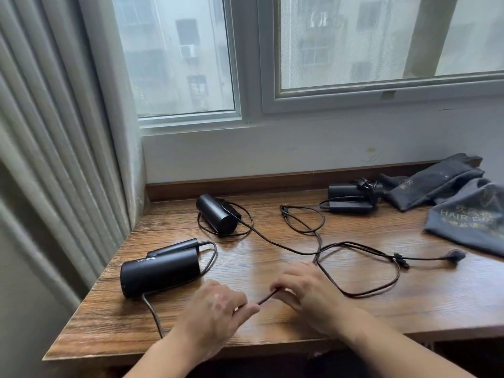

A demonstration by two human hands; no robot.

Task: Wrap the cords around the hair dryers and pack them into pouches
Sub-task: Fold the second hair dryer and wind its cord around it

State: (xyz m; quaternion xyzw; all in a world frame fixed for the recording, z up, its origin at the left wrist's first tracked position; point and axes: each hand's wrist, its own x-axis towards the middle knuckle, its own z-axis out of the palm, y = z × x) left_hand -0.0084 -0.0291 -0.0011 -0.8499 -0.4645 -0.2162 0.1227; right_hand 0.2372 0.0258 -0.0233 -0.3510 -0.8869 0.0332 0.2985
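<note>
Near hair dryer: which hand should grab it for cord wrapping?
Left, probably. The left hand lies close beside the near hair dryer. The right hand is farther off, pinching the cord toward its loose loops, so it suits feeding the cord.

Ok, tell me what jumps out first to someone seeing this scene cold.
At the near edge of the wooden table, the left hand and right hand pinch a black cord between them. A black hair dryer lies just left of them, and grey pouches are heaped at the far right.
</note>
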